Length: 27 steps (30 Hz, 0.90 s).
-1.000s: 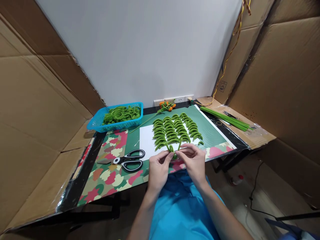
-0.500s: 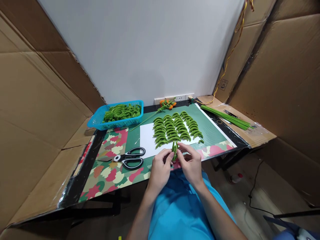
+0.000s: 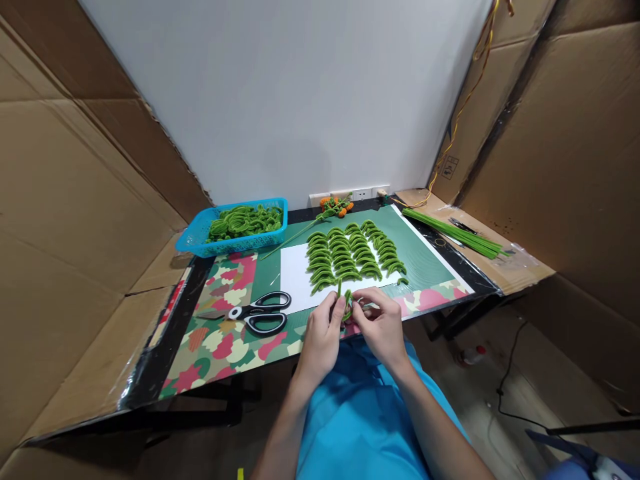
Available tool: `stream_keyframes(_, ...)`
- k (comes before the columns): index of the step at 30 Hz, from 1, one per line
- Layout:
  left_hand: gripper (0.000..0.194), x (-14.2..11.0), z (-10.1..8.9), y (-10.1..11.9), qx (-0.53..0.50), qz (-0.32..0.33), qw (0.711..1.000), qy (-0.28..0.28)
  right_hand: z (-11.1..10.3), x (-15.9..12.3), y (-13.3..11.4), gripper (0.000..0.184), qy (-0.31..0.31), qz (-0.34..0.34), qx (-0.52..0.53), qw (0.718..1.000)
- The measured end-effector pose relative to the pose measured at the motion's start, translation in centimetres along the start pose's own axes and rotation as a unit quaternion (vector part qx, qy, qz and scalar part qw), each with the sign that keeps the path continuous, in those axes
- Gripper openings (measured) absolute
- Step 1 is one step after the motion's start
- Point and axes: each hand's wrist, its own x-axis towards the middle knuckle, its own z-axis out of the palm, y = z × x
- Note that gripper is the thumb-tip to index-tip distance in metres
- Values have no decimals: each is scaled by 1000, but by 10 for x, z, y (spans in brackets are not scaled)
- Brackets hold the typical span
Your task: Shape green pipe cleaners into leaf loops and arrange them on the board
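Note:
My left hand (image 3: 320,337) and my right hand (image 3: 383,327) meet at the table's near edge, both pinched on one bent green pipe cleaner (image 3: 347,304) held between them. Just beyond the hands lie several rows of curved green pipe-cleaner pieces (image 3: 350,257) on a white sheet (image 3: 295,280) and a green mat (image 3: 425,260). Black-handled scissors (image 3: 253,317) lie on the camouflage-patterned cover (image 3: 220,347) to the left of my left hand.
A blue basket (image 3: 200,241) of green pipe-cleaner loops stands at the back left. An orange-flowered stem (image 3: 330,210) lies by the wall sockets. A bundle of straight green stems (image 3: 453,233) and small pliers lie at the right. Cardboard walls enclose both sides.
The pipe cleaner went from a spread loop to a narrow fold held upright, then lower between my fingers. My hands have drawn closer together.

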Motion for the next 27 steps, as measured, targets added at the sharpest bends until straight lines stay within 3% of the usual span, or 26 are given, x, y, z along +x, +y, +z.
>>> stream_keyframes(7,39,0,-1,0,14,0,1000,-18,1,0,1,25,2,67,65,996)
stream_keyframes(14,39,0,-2,4,5,-1,1000,-20,-3,0,0,18,25,77,83,993)
stream_keyframes(27,41,-1,-3,3,9,-3,999,-42,-9,1,5,12,-11,54,112,992)
